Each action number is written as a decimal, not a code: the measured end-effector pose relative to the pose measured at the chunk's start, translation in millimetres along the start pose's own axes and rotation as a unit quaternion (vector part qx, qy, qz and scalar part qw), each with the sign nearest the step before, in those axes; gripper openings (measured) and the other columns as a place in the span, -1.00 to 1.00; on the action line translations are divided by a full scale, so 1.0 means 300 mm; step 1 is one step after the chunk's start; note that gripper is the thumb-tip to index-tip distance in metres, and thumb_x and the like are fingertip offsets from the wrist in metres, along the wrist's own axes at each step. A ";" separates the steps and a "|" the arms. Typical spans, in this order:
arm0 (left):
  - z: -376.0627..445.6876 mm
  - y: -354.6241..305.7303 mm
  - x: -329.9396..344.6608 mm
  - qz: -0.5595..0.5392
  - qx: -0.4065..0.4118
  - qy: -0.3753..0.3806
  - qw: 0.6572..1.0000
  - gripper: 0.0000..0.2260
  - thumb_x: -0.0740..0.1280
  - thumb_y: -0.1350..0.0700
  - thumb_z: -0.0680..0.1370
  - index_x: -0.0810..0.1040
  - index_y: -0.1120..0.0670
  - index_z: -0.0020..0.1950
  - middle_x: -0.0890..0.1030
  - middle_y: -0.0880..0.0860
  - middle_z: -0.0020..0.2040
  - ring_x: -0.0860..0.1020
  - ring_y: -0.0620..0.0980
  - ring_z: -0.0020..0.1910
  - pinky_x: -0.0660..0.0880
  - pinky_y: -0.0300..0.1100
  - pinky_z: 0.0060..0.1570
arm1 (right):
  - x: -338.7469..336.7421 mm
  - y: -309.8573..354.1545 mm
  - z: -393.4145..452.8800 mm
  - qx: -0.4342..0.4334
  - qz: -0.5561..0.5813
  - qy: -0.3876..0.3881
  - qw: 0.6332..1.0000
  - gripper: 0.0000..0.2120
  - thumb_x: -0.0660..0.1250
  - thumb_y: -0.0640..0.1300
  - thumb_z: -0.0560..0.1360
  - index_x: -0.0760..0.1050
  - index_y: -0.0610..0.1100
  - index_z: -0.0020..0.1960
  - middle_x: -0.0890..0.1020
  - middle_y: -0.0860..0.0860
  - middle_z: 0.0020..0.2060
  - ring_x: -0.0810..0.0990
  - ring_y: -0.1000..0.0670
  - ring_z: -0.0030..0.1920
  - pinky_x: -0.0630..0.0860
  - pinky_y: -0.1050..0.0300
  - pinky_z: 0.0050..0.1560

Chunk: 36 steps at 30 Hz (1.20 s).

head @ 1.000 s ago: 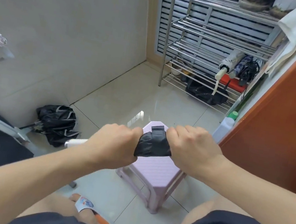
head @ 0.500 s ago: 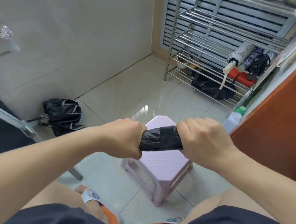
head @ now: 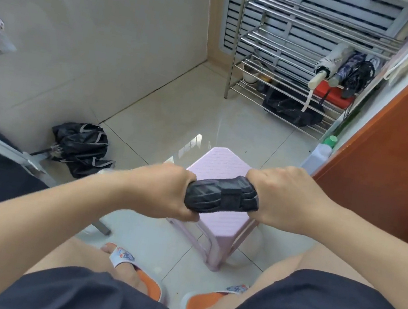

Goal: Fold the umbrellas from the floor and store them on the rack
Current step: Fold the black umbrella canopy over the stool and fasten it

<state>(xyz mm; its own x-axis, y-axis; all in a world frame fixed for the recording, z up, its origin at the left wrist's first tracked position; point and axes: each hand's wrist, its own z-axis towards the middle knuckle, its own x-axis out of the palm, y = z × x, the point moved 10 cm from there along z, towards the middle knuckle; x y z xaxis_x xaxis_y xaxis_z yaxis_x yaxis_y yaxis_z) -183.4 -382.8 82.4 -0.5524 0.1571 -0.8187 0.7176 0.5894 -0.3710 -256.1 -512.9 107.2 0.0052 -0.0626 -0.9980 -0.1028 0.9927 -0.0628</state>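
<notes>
Hands (head: 163,190) around black umbrella's (head: 222,194) apparently opposite ends.

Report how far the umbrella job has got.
Done: three folded umbrellas lie on the rack. In hand: left hand and right hand grip a rolled black umbrella, its strap wrapped round. Left: the unfolded black umbrella on the floor.

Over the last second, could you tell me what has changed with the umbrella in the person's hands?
The strap that stood loose by the right hand now lies wrapped flat around the black umbrella, and more of the bundle shows between the hands. The left hand kept its grip throughout. The unfolded umbrella on the floor and those on the rack stayed put.
</notes>
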 end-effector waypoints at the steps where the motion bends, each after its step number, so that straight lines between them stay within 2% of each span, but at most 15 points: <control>1: -0.013 0.013 0.032 -0.088 -0.015 0.043 0.995 -0.71 0.49 -0.13 0.43 0.52 0.02 -0.07 0.65 0.07 -0.29 0.61 0.13 -0.35 0.57 -0.10 -0.38 | -0.004 0.010 0.004 -0.012 0.005 -0.003 1.000 -0.75 0.34 0.13 0.39 0.39 -0.01 -0.11 0.55 0.07 -0.28 0.55 -0.13 -0.31 0.44 0.05 -0.34; 3: -0.036 0.047 0.085 -0.143 -0.037 0.066 0.987 -0.72 0.52 -0.12 0.42 0.52 0.00 -0.07 0.63 0.03 -0.35 0.58 0.05 -0.45 0.58 -0.10 -0.40 | 0.032 0.001 0.005 -0.009 0.079 0.061 0.995 -0.68 0.38 0.22 0.39 0.41 0.06 -0.01 0.55 0.15 -0.17 0.58 -0.03 -0.16 0.52 0.03 -0.19; 5: -0.043 0.086 0.073 -0.047 -0.046 -0.008 0.998 -0.67 0.49 -0.23 0.39 0.51 -0.06 -0.07 0.63 -0.08 -0.30 0.58 -0.08 -0.38 0.58 -0.09 -0.30 | 0.083 -0.034 -0.024 0.033 0.230 0.131 0.964 -0.46 0.49 0.26 0.38 0.40 0.16 0.27 0.49 0.27 0.09 0.51 0.17 0.11 0.48 0.20 0.09; 7: -0.048 0.117 0.063 0.009 -0.052 -0.066 0.996 -0.63 0.47 -0.32 0.37 0.48 -0.10 -0.06 0.61 -0.12 -0.25 0.56 -0.16 -0.30 0.53 -0.16 -0.27 | 0.077 -0.093 -0.061 0.088 0.408 0.089 0.904 -0.33 0.55 0.15 0.41 0.34 0.20 0.44 0.40 0.28 0.30 0.39 0.27 0.32 0.37 0.22 0.36; 9: -0.051 0.138 0.085 -0.022 -0.065 -0.067 0.995 -0.61 0.48 -0.34 0.38 0.47 -0.11 -0.06 0.60 -0.13 -0.24 0.55 -0.18 -0.28 0.46 -0.25 -0.30 | 0.065 -0.141 -0.096 0.125 0.495 0.026 0.859 -0.49 0.52 0.01 0.48 0.45 0.20 0.37 0.38 0.24 0.38 0.36 0.26 0.40 0.34 0.15 0.44; 12: -0.052 0.132 0.131 -0.063 -0.065 -0.045 0.995 -0.62 0.49 -0.32 0.39 0.49 -0.10 -0.06 0.60 -0.15 -0.23 0.55 -0.20 -0.26 0.43 -0.29 -0.30 | 0.085 -0.112 -0.110 0.134 0.505 0.020 0.853 -0.76 0.48 -0.07 0.52 0.62 0.18 0.14 0.39 0.25 0.39 0.33 0.33 0.40 0.25 0.33 0.39; 15: -0.043 0.115 0.140 -0.079 -0.060 -0.045 0.994 -0.61 0.49 -0.32 0.40 0.49 -0.08 -0.05 0.60 -0.13 -0.22 0.55 -0.18 -0.25 0.48 -0.20 -0.22 | 0.105 -0.061 -0.089 0.126 0.476 0.011 0.870 -0.79 0.51 -0.10 0.49 0.64 0.19 0.03 0.39 0.22 0.38 0.28 0.33 0.41 0.15 0.54 0.29; 19: -0.040 0.107 0.128 -0.061 -0.058 -0.058 0.995 -0.56 0.43 -0.40 0.40 0.47 -0.08 -0.04 0.59 -0.10 -0.24 0.55 -0.13 -0.25 0.51 -0.10 -0.19 | 0.105 -0.058 -0.074 0.150 0.474 -0.028 0.867 -0.80 0.53 -0.11 0.48 0.62 0.13 0.03 0.48 0.19 0.30 0.39 0.20 0.37 0.24 0.34 0.35; 23: -0.053 0.082 0.126 -0.029 -0.043 -0.067 0.996 -0.52 0.32 -0.47 0.44 0.42 -0.08 -0.03 0.55 -0.08 -0.24 0.51 -0.10 -0.26 0.45 -0.10 -0.26 | 0.096 -0.082 -0.084 0.182 0.499 -0.057 0.846 -0.82 0.50 -0.22 0.49 0.60 0.02 -0.19 0.60 0.19 0.13 0.52 0.23 0.20 0.37 0.24 0.23; 25: -0.054 0.069 0.139 -0.027 -0.036 -0.063 0.997 -0.54 0.22 -0.46 0.50 0.41 -0.08 0.02 0.54 -0.07 -0.22 0.51 -0.07 -0.24 0.44 -0.09 -0.25 | 0.106 -0.096 -0.090 0.188 0.513 -0.067 0.835 -0.80 0.48 -0.28 0.50 0.59 -0.03 -0.21 0.64 0.17 0.10 0.58 0.16 0.16 0.52 0.08 0.19; 28: -0.058 0.062 0.153 -0.045 -0.028 -0.062 0.997 -0.59 0.06 -0.41 0.58 0.38 -0.10 0.06 0.55 -0.07 -0.17 0.52 -0.02 -0.18 0.51 0.02 -0.14 | 0.124 -0.108 -0.100 0.196 0.539 -0.077 0.815 -0.78 0.45 -0.34 0.50 0.57 -0.07 -0.21 0.66 0.14 0.10 0.63 0.03 0.16 0.61 -0.06 0.13; 30: -0.065 0.063 0.152 -0.037 -0.027 -0.066 0.997 -0.63 0.01 -0.37 0.61 0.35 -0.10 0.05 0.54 -0.07 -0.15 0.52 0.01 -0.16 0.50 0.04 -0.11 | 0.140 -0.113 -0.105 0.198 0.533 -0.064 0.820 -0.81 0.47 -0.30 0.50 0.56 -0.05 -0.18 0.63 0.17 0.13 0.59 0.09 0.21 0.56 -0.07 0.21; 32: -0.073 0.060 0.145 -0.016 -0.023 -0.076 0.997 -0.64 0.02 -0.37 0.61 0.34 -0.12 0.06 0.54 -0.09 -0.14 0.51 0.02 -0.14 0.49 0.04 -0.10 | 0.159 -0.111 -0.112 0.199 0.529 -0.015 0.825 -0.81 0.51 -0.16 0.50 0.54 0.03 0.00 0.57 0.22 0.22 0.51 0.20 0.28 0.47 0.05 0.31; 34: -0.084 0.052 0.133 -0.016 -0.023 -0.090 0.996 -0.65 0.06 -0.38 0.59 0.36 -0.14 0.08 0.54 -0.10 -0.15 0.51 -0.01 -0.16 0.49 0.02 -0.11 | 0.165 -0.094 -0.111 0.181 0.530 0.049 0.827 -0.56 0.52 0.01 0.48 0.45 0.18 0.29 0.49 0.29 0.30 0.43 0.29 0.34 0.38 0.26 0.32; 36: -0.095 0.038 0.116 -0.035 -0.018 -0.109 0.993 -0.68 0.10 -0.35 0.59 0.38 -0.17 0.12 0.55 -0.12 -0.14 0.51 -0.06 -0.16 0.49 -0.02 -0.12 | 0.142 -0.093 -0.100 0.168 0.508 0.051 0.844 -0.54 0.51 0.01 0.48 0.49 0.19 0.33 0.50 0.28 0.29 0.41 0.38 0.29 0.31 0.49 0.23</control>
<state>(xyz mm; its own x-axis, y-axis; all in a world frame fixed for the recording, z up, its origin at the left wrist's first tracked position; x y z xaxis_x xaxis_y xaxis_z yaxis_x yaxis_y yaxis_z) -206.4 -347.9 62.2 -0.4922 -0.0587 -0.8685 0.6633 0.6209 -0.4178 -282.8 -546.3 66.3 -0.0030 0.8457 -0.5337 0.2845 0.5124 0.8103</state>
